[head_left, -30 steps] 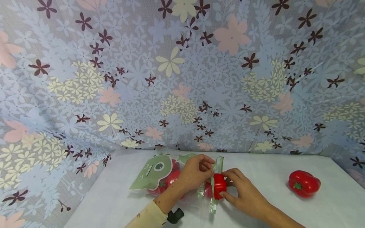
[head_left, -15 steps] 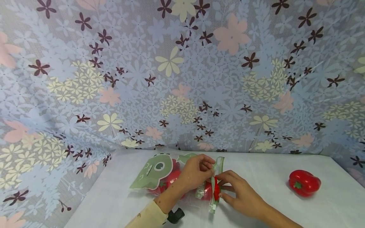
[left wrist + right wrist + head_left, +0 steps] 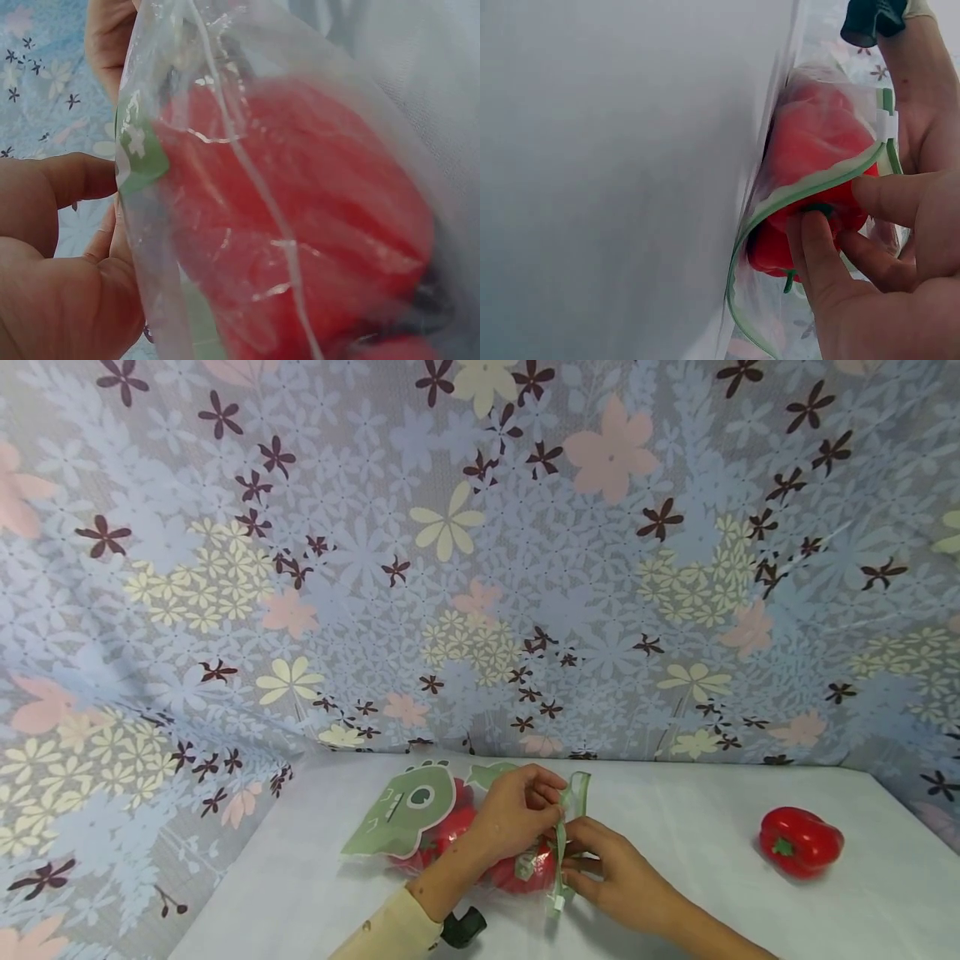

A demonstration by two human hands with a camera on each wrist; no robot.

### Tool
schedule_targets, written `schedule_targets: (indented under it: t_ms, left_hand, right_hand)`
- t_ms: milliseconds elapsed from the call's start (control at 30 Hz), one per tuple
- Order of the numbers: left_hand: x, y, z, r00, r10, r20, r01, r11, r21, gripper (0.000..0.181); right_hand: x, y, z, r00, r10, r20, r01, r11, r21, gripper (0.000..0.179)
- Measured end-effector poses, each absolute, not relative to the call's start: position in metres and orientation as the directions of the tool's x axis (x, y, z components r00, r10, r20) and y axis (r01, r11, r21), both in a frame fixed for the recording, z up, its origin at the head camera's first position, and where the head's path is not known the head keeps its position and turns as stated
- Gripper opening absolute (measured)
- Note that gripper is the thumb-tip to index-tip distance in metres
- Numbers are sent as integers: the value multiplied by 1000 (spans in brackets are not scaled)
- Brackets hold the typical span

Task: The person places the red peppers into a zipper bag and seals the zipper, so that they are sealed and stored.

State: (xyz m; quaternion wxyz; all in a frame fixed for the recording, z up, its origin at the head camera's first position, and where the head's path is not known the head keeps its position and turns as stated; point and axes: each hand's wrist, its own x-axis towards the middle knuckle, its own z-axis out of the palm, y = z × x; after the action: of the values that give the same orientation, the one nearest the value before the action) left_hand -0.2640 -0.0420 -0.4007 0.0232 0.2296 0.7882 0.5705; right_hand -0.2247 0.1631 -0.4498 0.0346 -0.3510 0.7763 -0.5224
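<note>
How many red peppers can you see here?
At least 3: one loose on the table at the right, one being pushed into the bag mouth, one deeper inside. More may be hidden.

Red pepper (image 3: 525, 870) now pushed deeper into the zip bag (image 3: 420, 827) by the right hand (image 3: 611, 877), past its green rim
</note>
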Motion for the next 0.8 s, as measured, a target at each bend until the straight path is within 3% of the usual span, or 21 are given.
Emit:
schedule_targets:
  t_ms: [467,633,800]
  left_hand:
    - [-265,-43,-401,-894,388,224,338,255,906,23]
    - [-265,-43,-402,-893,401,206,312,221,924,24]
    - [-265,-43,-402,-891,406,202,309,216,926,24]
  right_hand:
    - [-225,165,-448,-718,-640,276,-487,178,-855,40]
    - [-223,168,-446,-719,-602,348,-583,250,-773,34]
    - [-223,179,-443,-690,-581,431,-688,343,-640,41]
